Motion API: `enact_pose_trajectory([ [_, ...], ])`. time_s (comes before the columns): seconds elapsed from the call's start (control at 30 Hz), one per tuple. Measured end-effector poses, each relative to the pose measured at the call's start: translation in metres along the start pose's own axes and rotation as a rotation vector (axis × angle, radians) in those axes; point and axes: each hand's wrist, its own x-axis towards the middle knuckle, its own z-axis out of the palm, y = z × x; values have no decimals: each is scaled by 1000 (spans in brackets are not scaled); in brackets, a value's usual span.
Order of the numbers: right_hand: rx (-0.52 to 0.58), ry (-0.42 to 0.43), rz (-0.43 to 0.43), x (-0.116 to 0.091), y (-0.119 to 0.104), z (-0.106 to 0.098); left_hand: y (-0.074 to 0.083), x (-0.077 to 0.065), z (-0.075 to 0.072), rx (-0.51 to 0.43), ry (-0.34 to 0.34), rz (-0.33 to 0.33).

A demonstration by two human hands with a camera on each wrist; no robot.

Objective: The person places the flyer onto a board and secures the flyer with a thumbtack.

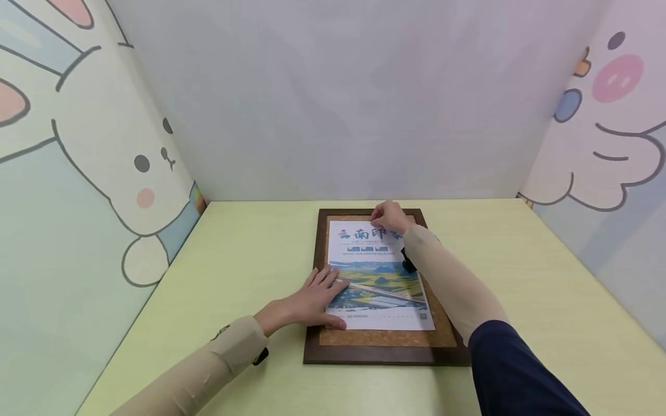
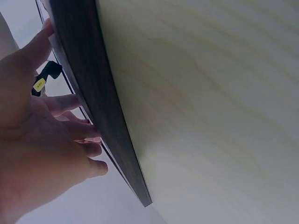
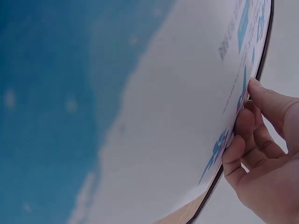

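Observation:
A printed poster (image 1: pixel 374 320) with blue Chinese lettering and a landscape picture lies on a cork board (image 1: pixel 385 338) in a dark brown frame (image 1: pixel 385 355). My left hand (image 1: pixel 314 300) rests on the poster's left edge, fingers spread, thumb near the lower left corner; the left wrist view shows this hand (image 2: pixel 51 126) beyond the frame's side (image 2: pixel 93 88). At the poster's top edge, right of its middle, my right hand (image 1: pixel 391 218) pinches with thumb and fingertips. A tiny pale thing (image 3: pixel 248 97) shows between those fingertips; I cannot tell what it is.
The board lies flat on a pale yellow-green table (image 1: pixel 250 248), near its back edge. Behind rises a plain grey-white wall (image 1: pixel 354 104). Side panels carry a cartoon rabbit (image 1: pixel 119 156) on the left and another pink-cheeked cartoon animal (image 1: pixel 598 138) on the right.

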Motion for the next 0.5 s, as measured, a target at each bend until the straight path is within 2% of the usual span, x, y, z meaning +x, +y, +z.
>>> enact_pose_trajectory([
  [0.5,-18,-11,-22,0,-2,-7,1,1,-1,12,0,-12],
])
